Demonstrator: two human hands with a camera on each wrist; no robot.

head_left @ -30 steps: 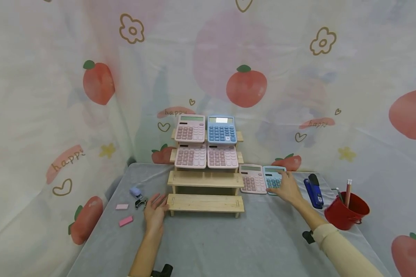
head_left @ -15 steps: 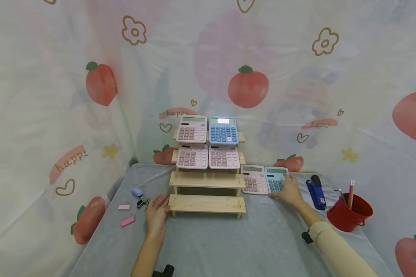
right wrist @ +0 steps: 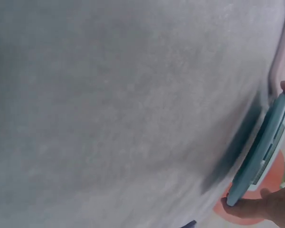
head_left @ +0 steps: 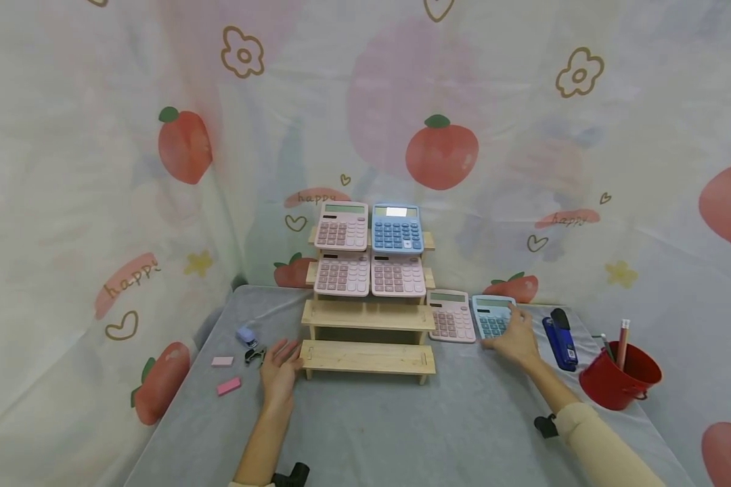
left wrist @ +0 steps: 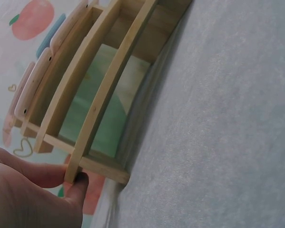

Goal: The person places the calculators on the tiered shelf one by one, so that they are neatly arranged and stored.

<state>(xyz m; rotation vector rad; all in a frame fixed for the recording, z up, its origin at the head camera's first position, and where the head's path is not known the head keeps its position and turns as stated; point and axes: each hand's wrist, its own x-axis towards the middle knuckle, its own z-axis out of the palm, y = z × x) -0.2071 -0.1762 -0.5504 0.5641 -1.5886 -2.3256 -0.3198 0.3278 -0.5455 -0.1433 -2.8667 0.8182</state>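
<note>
My left hand [head_left: 278, 379] pinches the left end of the bottom board of a tiered wooden display rack [head_left: 368, 357], thumb and finger on either side of it in the left wrist view. My right hand [head_left: 514, 341] grips a light blue calculator [head_left: 492, 325] by its edges, right of the rack. In the right wrist view, that calculator [right wrist: 259, 156] is seen edge-on with a shadow beside it on the cloth. A pink calculator [head_left: 452, 323] lies just to its left. The upper tiers carry a blue calculator [head_left: 397, 233] and several pink calculators [head_left: 343, 233].
A blue stapler [head_left: 560, 341] and a red bucket [head_left: 612, 385] with pencils stand at the right of the grey cloth-covered table [head_left: 365, 433]. At the left lie two pink erasers [head_left: 228, 385], a small purple-blue item [head_left: 246, 335] and a black clip [head_left: 254, 356].
My right hand has shifted the light blue calculator slightly right, and a narrow gap now shows between it and the pink one. My left hand stays at the rack. The head view has turned slightly left.
</note>
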